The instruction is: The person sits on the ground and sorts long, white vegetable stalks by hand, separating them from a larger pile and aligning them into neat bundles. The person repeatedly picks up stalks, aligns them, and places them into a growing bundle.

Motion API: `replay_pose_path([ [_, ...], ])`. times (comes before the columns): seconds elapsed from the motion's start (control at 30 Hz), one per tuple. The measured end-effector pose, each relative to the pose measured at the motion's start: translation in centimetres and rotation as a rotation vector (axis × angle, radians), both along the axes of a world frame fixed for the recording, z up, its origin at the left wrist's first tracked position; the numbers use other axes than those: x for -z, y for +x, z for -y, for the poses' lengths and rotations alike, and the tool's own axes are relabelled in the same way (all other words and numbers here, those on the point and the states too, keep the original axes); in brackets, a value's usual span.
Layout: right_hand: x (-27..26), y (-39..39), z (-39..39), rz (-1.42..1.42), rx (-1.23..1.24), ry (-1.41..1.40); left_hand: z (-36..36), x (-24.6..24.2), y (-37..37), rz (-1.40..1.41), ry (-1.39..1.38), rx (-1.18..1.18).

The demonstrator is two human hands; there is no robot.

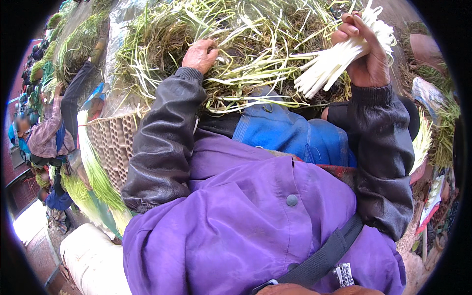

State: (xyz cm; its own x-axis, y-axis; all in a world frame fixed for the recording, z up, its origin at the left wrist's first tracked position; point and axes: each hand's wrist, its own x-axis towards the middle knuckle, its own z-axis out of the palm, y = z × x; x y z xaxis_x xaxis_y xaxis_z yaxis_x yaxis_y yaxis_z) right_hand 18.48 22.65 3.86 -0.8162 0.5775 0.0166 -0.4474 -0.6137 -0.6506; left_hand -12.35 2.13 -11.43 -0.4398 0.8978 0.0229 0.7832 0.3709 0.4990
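My right hand (368,55) is raised at the upper right and grips a bundle of pale white stalks (332,64), which look like blanched garlic chives. Their cut-looking ends point down and left. My left hand (201,55) rests at the near part of a heap of loose green and yellowish stalks with brown roots or dry leaves (254,73); its fingertips are partly hidden, and whether they pinch a stalk cannot be told. The heap lies in front of my knees, beyond a blue cloth (291,129) over my lap.
To the left, a tied bundle of white-and-green stalks (94,162) leans by hollow bricks (112,147). Clear plastic sheeting (121,73) edges the heap. A person in a checked shirt (48,136) works at the far left. More pale stalks (422,142) lie at the right.
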Motion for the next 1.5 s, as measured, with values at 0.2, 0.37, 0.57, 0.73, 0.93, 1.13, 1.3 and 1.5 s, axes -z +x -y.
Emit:
replay_pose_path([
  [0.2,0.6,-1.6,2.8,0.056,0.042,0.004,1.5,-4.4,2.7,0.175,0.171,-0.161],
  [0.37,1.2,-3.4,6.4,0.215,-0.031,0.016,2.1,-9.1,6.9,0.342,0.416,-0.003],
  [0.57,2.3,-4.6,8.2,0.41,-0.04,-0.001,1.9,-10.1,10.4,0.096,0.465,0.111],
  [0.73,1.7,-3.7,5.6,0.332,0.015,0.001,4.0,-9.7,6.5,0.119,0.404,-0.146],
  [0.93,0.8,-2.4,2.1,0.106,0.077,0.017,8.1,-8.0,8.3,0.12,0.022,0.157],
  [1.13,0.6,-2.0,1.7,0.103,0.112,0.017,7.8,-6.0,9.6,-0.105,-0.012,0.139],
  [1.3,0.5,-1.3,1.1,0.077,0.129,0.006,7.4,-6.2,5.7,-0.106,0.258,0.064],
  [1.5,0.5,-0.7,-1.1,0.08,0.175,-0.048,12.6,-8.1,-5.4,-0.031,0.231,-0.808],
])
